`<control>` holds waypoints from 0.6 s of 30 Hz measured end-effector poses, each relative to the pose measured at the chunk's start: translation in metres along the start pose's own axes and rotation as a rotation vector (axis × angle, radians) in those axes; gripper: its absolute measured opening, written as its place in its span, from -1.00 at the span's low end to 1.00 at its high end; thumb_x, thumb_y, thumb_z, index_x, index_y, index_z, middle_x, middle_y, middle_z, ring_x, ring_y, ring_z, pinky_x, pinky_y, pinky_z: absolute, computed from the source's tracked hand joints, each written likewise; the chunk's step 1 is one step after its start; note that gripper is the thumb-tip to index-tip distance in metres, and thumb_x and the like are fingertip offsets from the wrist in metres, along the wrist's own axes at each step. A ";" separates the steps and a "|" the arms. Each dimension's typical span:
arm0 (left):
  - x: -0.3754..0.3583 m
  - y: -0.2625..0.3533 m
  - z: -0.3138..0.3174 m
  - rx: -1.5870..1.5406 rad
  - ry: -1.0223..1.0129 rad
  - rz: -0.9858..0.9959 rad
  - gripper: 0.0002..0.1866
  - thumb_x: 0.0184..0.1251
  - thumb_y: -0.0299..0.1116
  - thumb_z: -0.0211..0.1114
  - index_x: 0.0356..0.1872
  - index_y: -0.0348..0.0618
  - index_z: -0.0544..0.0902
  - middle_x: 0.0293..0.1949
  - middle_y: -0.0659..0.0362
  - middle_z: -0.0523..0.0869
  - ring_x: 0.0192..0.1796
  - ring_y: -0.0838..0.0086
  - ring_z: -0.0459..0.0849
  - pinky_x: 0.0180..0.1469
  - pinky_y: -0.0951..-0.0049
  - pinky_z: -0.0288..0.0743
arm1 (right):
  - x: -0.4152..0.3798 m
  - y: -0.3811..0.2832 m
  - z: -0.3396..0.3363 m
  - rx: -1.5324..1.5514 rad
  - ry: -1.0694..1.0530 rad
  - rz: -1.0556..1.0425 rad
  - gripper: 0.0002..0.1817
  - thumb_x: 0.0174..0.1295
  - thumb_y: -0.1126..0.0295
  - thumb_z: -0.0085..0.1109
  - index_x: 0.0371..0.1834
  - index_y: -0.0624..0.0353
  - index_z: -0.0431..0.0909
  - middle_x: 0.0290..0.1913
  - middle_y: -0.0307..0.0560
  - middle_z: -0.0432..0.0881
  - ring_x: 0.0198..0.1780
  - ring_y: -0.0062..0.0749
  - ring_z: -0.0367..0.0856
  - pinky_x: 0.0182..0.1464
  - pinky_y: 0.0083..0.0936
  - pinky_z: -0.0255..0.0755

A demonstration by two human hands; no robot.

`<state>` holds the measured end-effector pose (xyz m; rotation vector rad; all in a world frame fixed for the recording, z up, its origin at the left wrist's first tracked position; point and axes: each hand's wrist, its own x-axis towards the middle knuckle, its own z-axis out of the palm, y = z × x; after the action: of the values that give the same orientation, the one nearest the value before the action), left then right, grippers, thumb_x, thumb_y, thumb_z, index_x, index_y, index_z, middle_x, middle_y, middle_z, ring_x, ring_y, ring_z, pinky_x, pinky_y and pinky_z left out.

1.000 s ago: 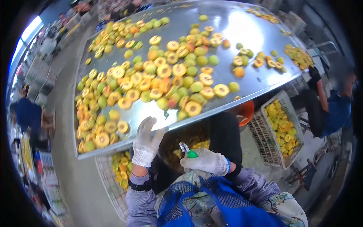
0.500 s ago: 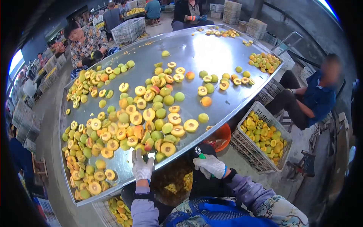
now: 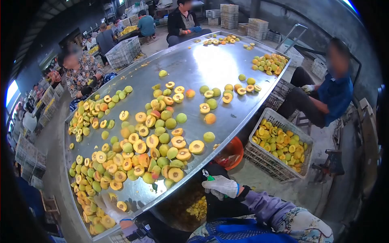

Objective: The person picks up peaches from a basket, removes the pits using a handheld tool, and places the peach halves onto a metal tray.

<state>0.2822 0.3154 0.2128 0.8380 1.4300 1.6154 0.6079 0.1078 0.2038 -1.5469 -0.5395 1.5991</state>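
Observation:
Halved yellow peaches [image 3: 139, 146], many with the brown pit showing, lie in heaps on a metal table [image 3: 178, 113]. My left hand [image 3: 108, 207], in a white glove, reaches over the table's near left corner among the halves. Its fingers are stretched apart, slightly blurred, and nothing shows in them. Past the near edge of the table, my right hand [image 3: 223, 186], also gloved, is closed around a green-handled pitting tool [image 3: 208, 175] with a metal loop at its tip. The tool's lower handle is hidden in the fist.
An orange bucket [image 3: 233, 154] stands under the table's right edge, beside a crate [image 3: 279, 146] full of peach pieces. Yellow scraps [image 3: 197, 208] lie below, near my legs. A co-worker [image 3: 324, 93] sits at right; others sit along the far and left sides. Stacked crates [image 3: 229, 16] stand behind.
My left hand has moved left and nearer, from the table's front edge to its near left corner. My right hand keeps hold of the tool. The view has shifted slightly.

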 end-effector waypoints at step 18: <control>-0.024 0.018 0.019 -0.079 -0.151 0.096 -0.66 0.37 -0.25 0.22 0.08 -0.14 0.49 -0.08 0.25 0.49 -0.07 0.53 0.49 -0.02 0.42 0.41 | -0.004 -0.003 0.005 -0.045 0.035 0.048 -0.56 0.29 -0.01 0.18 -0.38 0.22 0.54 -0.74 -0.28 0.36 -0.75 -0.57 0.36 -0.68 -0.60 0.25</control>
<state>0.3072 0.3022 0.2337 0.9737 1.2298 1.6318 0.6035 0.1074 0.2095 -1.6290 -0.5256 1.6035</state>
